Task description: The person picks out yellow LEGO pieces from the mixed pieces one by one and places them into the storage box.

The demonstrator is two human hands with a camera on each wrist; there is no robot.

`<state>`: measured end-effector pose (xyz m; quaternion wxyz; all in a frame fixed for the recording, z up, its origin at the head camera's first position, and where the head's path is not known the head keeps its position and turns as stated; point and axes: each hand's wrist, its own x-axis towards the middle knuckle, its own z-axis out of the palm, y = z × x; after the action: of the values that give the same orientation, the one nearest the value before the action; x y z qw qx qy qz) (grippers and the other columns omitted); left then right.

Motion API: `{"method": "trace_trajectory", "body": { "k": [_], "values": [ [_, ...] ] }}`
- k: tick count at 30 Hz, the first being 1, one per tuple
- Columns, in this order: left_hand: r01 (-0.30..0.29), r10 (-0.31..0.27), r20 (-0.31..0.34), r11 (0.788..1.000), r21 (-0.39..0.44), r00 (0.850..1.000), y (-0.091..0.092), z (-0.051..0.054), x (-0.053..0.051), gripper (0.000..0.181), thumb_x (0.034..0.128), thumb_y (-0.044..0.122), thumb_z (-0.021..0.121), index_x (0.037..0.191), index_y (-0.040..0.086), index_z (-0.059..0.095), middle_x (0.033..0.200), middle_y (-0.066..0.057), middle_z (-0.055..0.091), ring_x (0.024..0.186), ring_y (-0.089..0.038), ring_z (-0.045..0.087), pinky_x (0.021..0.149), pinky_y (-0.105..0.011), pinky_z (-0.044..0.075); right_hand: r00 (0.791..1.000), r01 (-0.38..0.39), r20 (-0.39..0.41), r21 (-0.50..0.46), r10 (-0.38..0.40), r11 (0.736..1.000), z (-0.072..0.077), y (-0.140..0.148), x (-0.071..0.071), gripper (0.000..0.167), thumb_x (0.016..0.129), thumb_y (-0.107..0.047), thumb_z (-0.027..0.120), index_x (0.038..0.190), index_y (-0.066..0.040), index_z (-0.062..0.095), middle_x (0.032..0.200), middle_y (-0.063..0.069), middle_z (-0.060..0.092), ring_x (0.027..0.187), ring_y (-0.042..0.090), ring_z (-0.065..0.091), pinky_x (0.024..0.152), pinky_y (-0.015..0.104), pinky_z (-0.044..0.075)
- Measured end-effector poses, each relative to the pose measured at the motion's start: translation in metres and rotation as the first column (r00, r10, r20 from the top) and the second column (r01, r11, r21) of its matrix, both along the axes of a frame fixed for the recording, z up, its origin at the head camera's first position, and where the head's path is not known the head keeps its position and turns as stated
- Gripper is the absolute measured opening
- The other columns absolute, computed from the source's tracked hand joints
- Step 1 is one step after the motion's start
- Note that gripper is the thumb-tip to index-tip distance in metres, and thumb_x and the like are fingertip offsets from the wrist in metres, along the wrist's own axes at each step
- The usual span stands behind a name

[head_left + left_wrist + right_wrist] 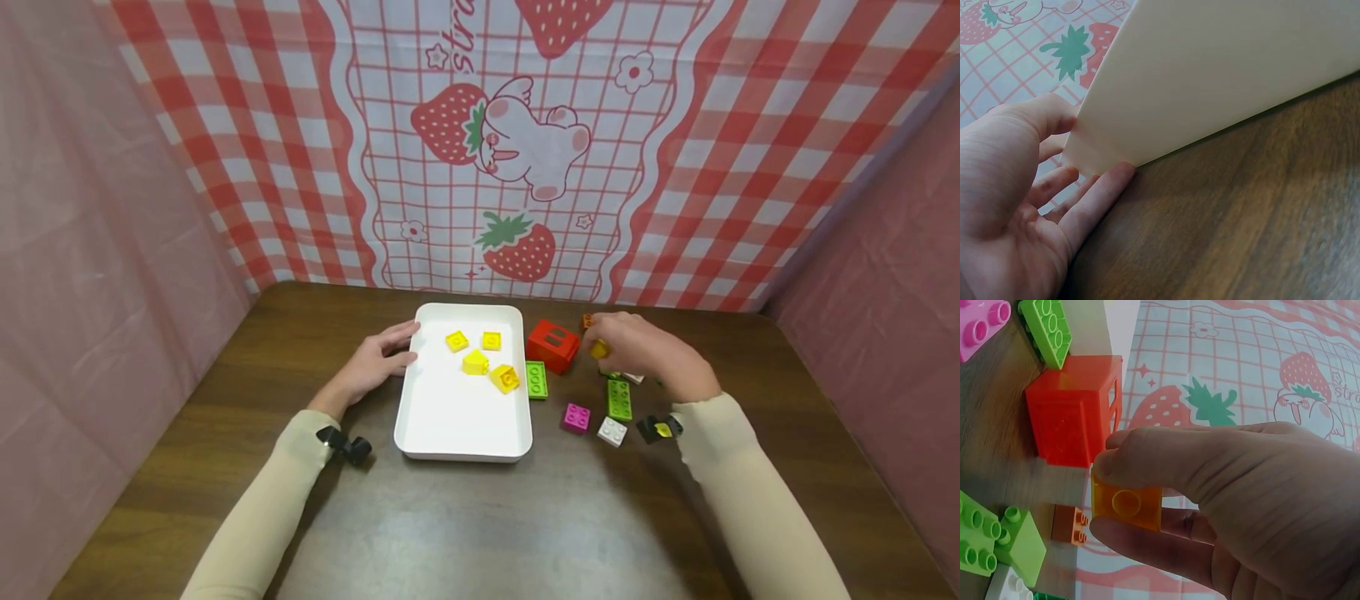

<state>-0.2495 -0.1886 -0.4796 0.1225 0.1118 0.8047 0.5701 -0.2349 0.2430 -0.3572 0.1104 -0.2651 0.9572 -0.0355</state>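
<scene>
A white tray stands on the table with several yellow building bricks lying in its upper half. My left hand rests along the tray's left side; in the left wrist view its straight fingers touch the outer wall. On the right, my right hand pinches a yellow building brick between thumb and fingers, its hollow underside showing in the right wrist view. That brick is held above the table, right of a red block with window-like openings.
Loose bricks lie right of the tray: a green one against its side, a magenta one, a white one and a lime one. An orange brick sits near the back. A strawberry-print cloth hangs behind the table.
</scene>
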Motion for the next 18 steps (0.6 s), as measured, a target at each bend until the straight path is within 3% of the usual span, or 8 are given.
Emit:
{"method": "trace_trajectory", "body": {
  "k": [9, 18],
  "values": [
    [0.002, -0.002, -0.007, 1.000, -0.007, 1.000, 0.001, 0.001, -0.001, 0.066, 0.1134, 0.012, 0.067, 0.174, 0.010, 0.042, 0.189, -0.013, 0.028, 0.167, -0.044, 0.043, 0.114, -0.045, 0.062, 1.000, -0.014, -0.001, -0.031, 0.014, 0.999, 0.002, -0.012, -0.002, 0.022, 0.094, -0.005, 0.084, 0.116, -0.007, 0.087, 0.110, 0.011, 0.073, 0.094, 0.025, 0.068, 0.091, 0.047, 0.071],
    [0.006, -0.006, -0.003, 1.000, 0.007, 1.000, 0.002, 0.000, 0.000, 0.066, 0.1130, 0.011, 0.068, 0.174, 0.010, 0.042, 0.189, -0.014, 0.028, 0.166, -0.043, 0.045, 0.111, -0.042, 0.064, 1.000, -0.005, -0.010, -0.044, 0.005, 0.999, 0.002, -0.024, -0.005, 0.024, 0.094, -0.008, 0.085, 0.118, -0.009, 0.087, 0.111, 0.011, 0.074, 0.096, 0.026, 0.065, 0.092, 0.045, 0.069]
  ]
}}
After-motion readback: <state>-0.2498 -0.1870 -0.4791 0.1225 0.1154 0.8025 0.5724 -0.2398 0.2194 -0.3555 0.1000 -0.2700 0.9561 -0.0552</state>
